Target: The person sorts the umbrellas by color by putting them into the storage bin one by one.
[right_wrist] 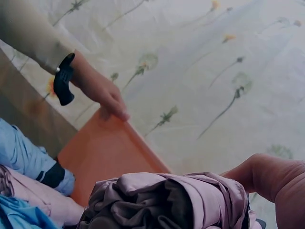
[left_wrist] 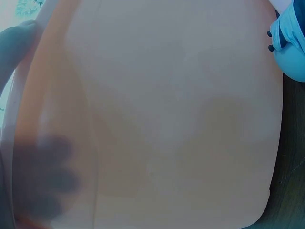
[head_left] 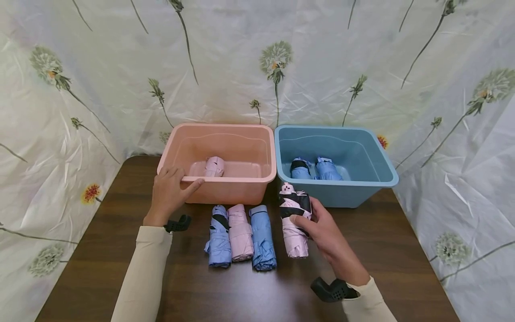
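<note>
My right hand (head_left: 327, 232) grips a folded pink umbrella with black patches (head_left: 295, 241), upright just in front of the blue bin (head_left: 322, 197). Its rolled end (right_wrist: 157, 202) fills the bottom of the right wrist view. My left hand (head_left: 169, 190) holds the near left rim of the pink bin (head_left: 225, 192); its fingers show as shadows through the bin wall (left_wrist: 181, 119) in the left wrist view. Between the hands three folded umbrellas lie side by side: a light blue and black one (head_left: 220, 250), a pink one (head_left: 241, 241) and a blue one (head_left: 263, 241).
A folded pink umbrella (head_left: 214, 167) lies in the pink bin. Inside the blue bin are two folded blue umbrellas, one with a black band (head_left: 300, 172), one plain (head_left: 327, 171). Both bins stand side by side against a dandelion-print sheet (head_left: 225, 67) on a dark wooden table (head_left: 217, 295).
</note>
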`<state>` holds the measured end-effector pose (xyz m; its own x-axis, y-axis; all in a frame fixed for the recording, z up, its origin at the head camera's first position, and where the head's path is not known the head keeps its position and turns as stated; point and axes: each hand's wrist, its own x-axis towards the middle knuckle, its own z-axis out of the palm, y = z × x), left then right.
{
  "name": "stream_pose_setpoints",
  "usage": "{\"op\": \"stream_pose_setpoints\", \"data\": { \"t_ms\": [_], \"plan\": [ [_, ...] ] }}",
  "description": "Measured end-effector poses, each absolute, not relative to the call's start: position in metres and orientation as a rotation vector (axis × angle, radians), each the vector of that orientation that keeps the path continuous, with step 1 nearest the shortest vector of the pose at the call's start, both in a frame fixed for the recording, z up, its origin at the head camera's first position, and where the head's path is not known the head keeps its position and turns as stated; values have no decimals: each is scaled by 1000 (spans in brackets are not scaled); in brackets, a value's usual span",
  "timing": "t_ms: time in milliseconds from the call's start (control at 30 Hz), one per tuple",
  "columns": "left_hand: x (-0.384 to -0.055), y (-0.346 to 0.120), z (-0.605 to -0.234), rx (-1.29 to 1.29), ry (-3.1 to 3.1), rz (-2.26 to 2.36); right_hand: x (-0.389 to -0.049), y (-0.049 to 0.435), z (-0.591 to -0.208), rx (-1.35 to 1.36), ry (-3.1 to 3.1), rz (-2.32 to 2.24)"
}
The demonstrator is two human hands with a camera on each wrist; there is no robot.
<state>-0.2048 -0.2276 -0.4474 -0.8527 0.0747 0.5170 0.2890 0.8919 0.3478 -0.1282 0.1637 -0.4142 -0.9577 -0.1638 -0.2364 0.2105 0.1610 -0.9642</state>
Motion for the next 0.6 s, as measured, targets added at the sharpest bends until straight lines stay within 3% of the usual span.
{"op": "stream_pose_setpoints", "data": {
  "t_ms": [600],
  "plan": [
    [-202, -226, -448, -266, -2544, -573, -162, 148, -374, -108, 2148, -1956]
  ]
}}
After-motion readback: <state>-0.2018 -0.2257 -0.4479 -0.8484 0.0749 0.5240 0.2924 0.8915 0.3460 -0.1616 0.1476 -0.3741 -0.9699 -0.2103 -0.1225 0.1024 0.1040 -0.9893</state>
